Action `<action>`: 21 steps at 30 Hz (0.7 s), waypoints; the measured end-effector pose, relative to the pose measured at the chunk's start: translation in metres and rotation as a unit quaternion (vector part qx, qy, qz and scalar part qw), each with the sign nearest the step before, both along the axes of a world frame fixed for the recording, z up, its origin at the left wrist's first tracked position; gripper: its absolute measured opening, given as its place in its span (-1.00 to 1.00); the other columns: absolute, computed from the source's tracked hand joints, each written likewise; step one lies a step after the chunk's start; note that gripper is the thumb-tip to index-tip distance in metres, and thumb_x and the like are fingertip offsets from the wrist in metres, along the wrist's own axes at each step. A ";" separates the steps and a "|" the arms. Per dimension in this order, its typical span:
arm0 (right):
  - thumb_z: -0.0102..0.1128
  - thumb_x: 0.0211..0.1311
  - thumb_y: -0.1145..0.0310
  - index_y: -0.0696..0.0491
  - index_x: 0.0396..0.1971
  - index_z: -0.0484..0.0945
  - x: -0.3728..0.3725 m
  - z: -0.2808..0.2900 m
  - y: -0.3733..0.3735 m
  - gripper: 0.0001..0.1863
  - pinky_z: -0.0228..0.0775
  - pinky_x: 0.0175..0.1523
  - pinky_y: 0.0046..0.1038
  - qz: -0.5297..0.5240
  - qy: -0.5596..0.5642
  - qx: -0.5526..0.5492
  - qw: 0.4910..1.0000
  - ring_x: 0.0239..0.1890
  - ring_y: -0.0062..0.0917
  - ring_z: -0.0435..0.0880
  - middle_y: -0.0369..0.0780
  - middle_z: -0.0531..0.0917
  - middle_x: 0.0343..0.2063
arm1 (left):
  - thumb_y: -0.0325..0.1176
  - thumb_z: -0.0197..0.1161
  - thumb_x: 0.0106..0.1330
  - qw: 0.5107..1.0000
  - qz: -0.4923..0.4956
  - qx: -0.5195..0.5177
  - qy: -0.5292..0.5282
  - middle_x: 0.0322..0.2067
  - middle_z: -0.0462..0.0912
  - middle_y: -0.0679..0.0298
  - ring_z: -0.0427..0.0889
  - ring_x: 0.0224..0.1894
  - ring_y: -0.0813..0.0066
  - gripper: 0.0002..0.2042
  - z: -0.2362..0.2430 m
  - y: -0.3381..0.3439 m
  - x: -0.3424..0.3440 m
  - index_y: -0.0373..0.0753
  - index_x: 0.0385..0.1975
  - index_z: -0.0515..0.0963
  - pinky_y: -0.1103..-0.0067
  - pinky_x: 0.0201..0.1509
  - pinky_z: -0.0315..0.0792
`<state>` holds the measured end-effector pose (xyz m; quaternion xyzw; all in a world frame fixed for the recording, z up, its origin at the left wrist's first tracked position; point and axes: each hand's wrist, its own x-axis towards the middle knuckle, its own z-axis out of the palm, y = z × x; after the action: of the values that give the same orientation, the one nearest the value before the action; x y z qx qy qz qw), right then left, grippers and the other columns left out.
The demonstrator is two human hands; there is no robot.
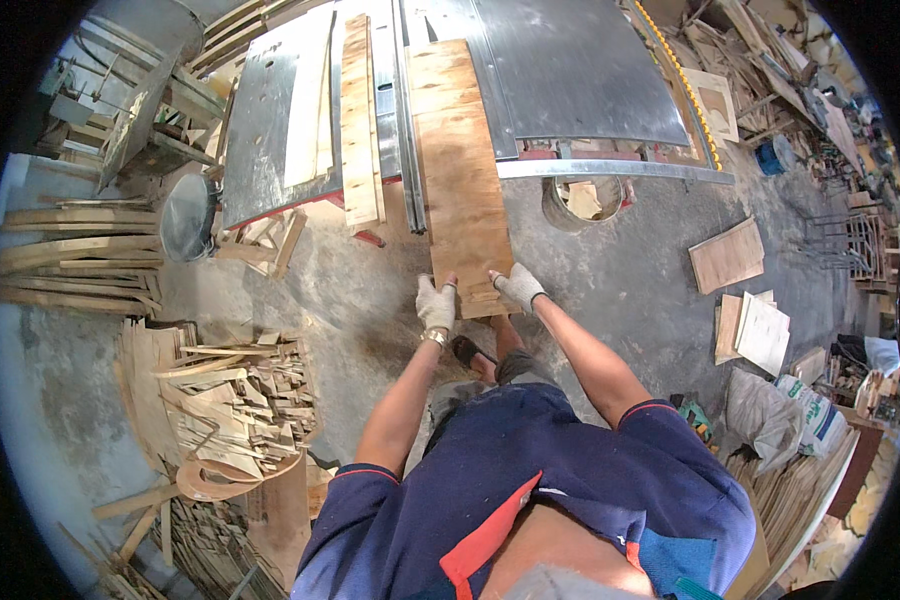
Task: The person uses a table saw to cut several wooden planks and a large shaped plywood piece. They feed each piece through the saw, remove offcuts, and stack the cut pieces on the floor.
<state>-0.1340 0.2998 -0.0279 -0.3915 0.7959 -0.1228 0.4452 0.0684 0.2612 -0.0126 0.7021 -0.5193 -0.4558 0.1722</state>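
Observation:
A long plywood board (464,180) stretches away from me, its far part lying on a grey metal saw table (580,75) and its near end jutting past the table's edge. My left hand (436,303), in a pale fingerless glove, grips the board's near left edge. On the near right edge my right hand (518,287), gloved the same way, holds on with its thumb on top. The fingers under the board are hidden. A metal rail (408,130) runs close along the board's left side. Left of the rail lie narrow plywood strips (358,120).
Scrap offcuts (245,400) are heaped at the left, below a stack of long wooden strips (80,245). A round bin (582,200) stands under the table's front bar (610,171). Loose panels (727,255) lie on the floor at right, near white sacks (770,415).

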 end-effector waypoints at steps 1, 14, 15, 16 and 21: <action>0.23 0.16 -0.22 0.42 -0.21 0.53 -0.003 0.000 -0.007 -0.20 0.49 0.00 -0.14 0.001 -0.005 0.007 1.000 -0.04 0.06 0.65 0.26 0.65 -0.23 | 0.01 0.39 0.17 0.986 -0.079 -0.118 -0.088 0.07 0.56 -0.06 0.50 0.15 0.05 -0.28 0.008 -0.001 -0.005 -0.39 0.20 0.39 0.31 0.24 0.33; 0.26 0.13 -0.18 0.36 0.05 0.43 -0.022 -0.008 -0.068 -0.17 0.47 0.11 -0.15 0.007 -0.051 0.046 0.998 0.06 0.04 0.60 0.25 0.61 -0.07 | -0.23 0.41 0.05 0.778 -0.439 -0.248 -0.376 0.44 0.03 -0.19 0.08 0.45 -0.23 -0.09 -0.023 -0.040 -0.048 -0.42 0.40 0.10 0.14 0.49 0.05; 0.27 0.12 -0.17 0.35 0.09 0.39 -0.023 -0.003 -0.071 -0.15 0.47 0.12 -0.14 0.018 -0.039 0.031 0.999 0.05 0.05 0.61 0.25 0.61 -0.08 | -0.23 0.41 0.05 0.780 -0.449 -0.219 -0.377 0.43 0.03 -0.20 0.09 0.45 -0.23 -0.09 -0.023 -0.044 -0.049 -0.43 0.40 0.10 0.14 0.48 0.06; 0.27 0.12 -0.16 0.35 0.13 0.35 -0.025 0.002 -0.073 -0.13 0.46 0.12 -0.14 0.026 -0.021 0.029 0.999 0.04 0.05 0.61 0.24 0.62 -0.08 | -0.39 0.08 0.28 0.777 -0.445 -0.238 -0.376 0.38 0.18 -0.19 0.24 0.39 -0.16 -0.37 -0.022 -0.045 -0.050 -0.42 0.38 0.15 0.15 0.45 0.15; 0.38 -0.01 -0.09 0.16 0.39 0.13 -0.034 0.026 -0.057 0.04 0.32 0.31 -0.18 0.215 0.120 -0.117 0.962 0.36 -0.03 0.30 0.17 0.25 0.34 | -0.38 0.15 0.20 0.760 -0.446 -0.260 -0.393 0.36 0.21 -0.21 0.23 0.39 -0.18 -0.31 -0.015 -0.071 -0.057 -0.43 0.37 0.15 0.14 0.47 0.09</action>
<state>-0.1678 0.2431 -0.0015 -0.6148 0.7203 -0.0684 0.3139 0.0116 0.1902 -0.0272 0.4367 -0.8946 -0.0120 -0.0939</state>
